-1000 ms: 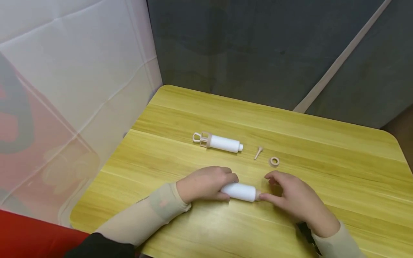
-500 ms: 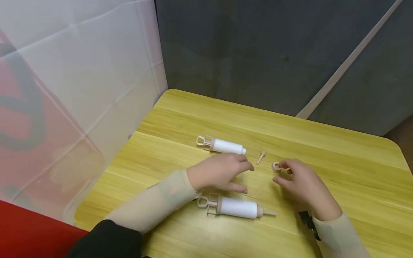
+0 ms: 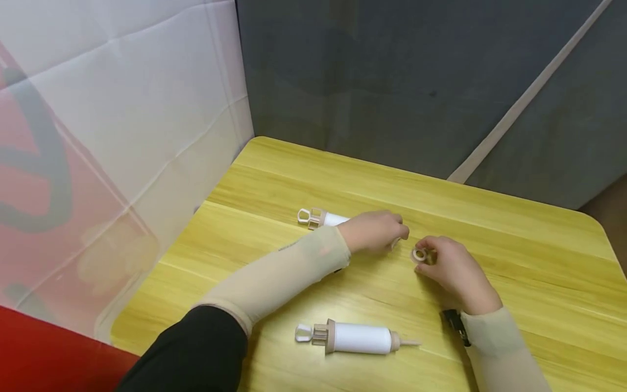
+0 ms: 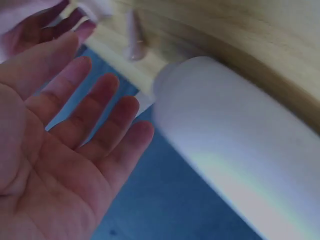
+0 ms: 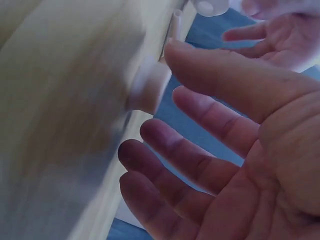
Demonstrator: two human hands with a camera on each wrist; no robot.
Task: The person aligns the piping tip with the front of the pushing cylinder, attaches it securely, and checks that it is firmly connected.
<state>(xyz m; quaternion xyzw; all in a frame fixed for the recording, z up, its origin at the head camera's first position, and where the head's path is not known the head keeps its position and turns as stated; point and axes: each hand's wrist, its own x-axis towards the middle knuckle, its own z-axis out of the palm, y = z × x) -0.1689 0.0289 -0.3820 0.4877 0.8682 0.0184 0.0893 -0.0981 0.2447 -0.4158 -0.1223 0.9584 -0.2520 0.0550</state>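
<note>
My left hand (image 3: 374,231) reaches across the far toy syringe (image 3: 334,219), covering its front end in the head view. A small beige needle piece (image 4: 134,37) lies on the table beyond its fingertips in the left wrist view; the fingers are extended and hold nothing. My right hand (image 3: 453,267) has thumb and index finger on either side of a beige ring (image 3: 414,253). In the right wrist view the ring (image 5: 149,86) stands on the table at the thumb tip, the other fingers spread loosely. A second toy syringe (image 3: 362,338), with a needle at its tip, lies near me.
The wooden table (image 3: 514,234) has rounded far corners. A white printed curtain (image 3: 161,81) hangs on the left and a dark grey one (image 3: 367,81) behind. Red cloth (image 3: 59,354) shows at lower left.
The left hand let go of the near syringe, now lying with its needle showing, and moved up and right toward the needle piece. The right hand moved from that syringe to the ring.
</note>
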